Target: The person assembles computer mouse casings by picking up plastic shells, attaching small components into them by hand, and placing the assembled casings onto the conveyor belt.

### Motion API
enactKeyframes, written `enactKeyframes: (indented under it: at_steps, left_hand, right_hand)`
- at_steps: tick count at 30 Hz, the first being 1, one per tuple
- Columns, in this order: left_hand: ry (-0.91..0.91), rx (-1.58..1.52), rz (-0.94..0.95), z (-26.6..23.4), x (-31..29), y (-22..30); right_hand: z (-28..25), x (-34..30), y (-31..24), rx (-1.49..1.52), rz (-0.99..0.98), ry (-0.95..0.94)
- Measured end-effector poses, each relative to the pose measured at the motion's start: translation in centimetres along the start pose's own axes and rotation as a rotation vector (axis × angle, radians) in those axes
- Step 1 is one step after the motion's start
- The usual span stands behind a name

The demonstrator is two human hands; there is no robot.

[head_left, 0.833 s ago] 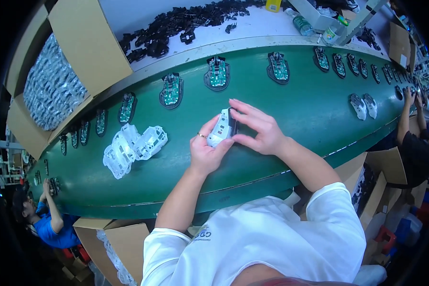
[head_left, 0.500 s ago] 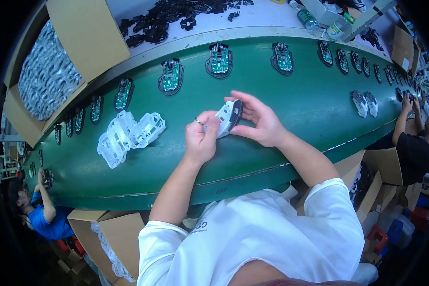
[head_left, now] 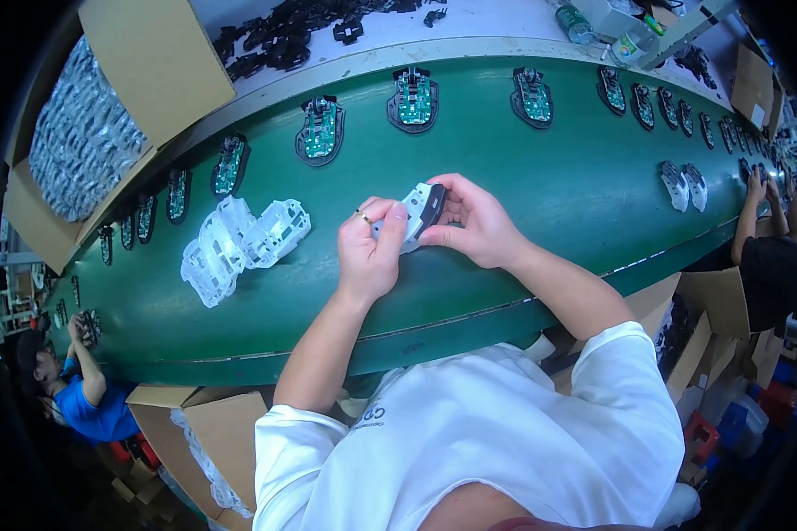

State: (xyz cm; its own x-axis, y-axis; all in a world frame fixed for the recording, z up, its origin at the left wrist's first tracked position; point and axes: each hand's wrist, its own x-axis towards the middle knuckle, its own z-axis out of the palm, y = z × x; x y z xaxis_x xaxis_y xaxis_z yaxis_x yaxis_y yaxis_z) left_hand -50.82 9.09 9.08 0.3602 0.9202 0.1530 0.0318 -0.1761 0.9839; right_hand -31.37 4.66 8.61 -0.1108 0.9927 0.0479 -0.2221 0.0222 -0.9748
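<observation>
Above the green belt, both hands hold a white and black computer mouse shell (head_left: 419, 212). My left hand (head_left: 368, 252) is closed on its white end, thumb laid along the top. At the black end, my right hand (head_left: 478, 226) grips with its thumb below and its fingers curled around the far edge. The shell's underside is hidden. Left of my hands, a small pile of translucent white plastic shells (head_left: 212, 250) lies on the belt. Beyond my hands stands a row of mouse bases with green circuit boards (head_left: 413, 100).
Two white and black shells (head_left: 684, 186) lie on the belt at right. An open carton of bagged parts (head_left: 84, 133) stands at far left. Black plastic parts (head_left: 279, 40) cover part of the back ledge, with bottles (head_left: 576, 25) farther right. Co-workers sit at both ends.
My right hand's fingers, stretched out before, have curled in around the black end of the shell. My left hand keeps its hold. The view has shifted slightly.
</observation>
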Motion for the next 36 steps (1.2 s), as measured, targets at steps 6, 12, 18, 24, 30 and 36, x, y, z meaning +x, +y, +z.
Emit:
enactKeyframes:
  at_steps: [6,12,18,24,30,36]
  left_hand:
    - [0.145,0.286,0.247,-0.1,1.0,0.4]
    - [0.182,-0.064,-0.036,0.1,1.1,-1.4]
    - [0.125,-0.255,-0.187,0.5,1.2,0.0]
    - [0.171,-0.07,-0.172,0.8,1.8,-1.2]
    - [0.132,-0.194,-0.294,0.5,2.5,-1.4]
    - [0.054,-0.316,-0.228,-0.2,1.2,-0.9]
  right_hand:
    - [0.9,1.0,-0.7,-0.472,-0.208,0.078]
    - [1.7,0.2,-1.2,-0.488,-0.255,0.097]
    - [1.8,0.1,-0.5,-0.31,0.001,0.0]
    - [2.9,0.7,-0.5,-0.274,0.105,0.119]
    - [2.6,1.2,0.1,-0.132,0.141,0.109]
    - [1.9,1.4,0.6,0.096,0.191,0.14]
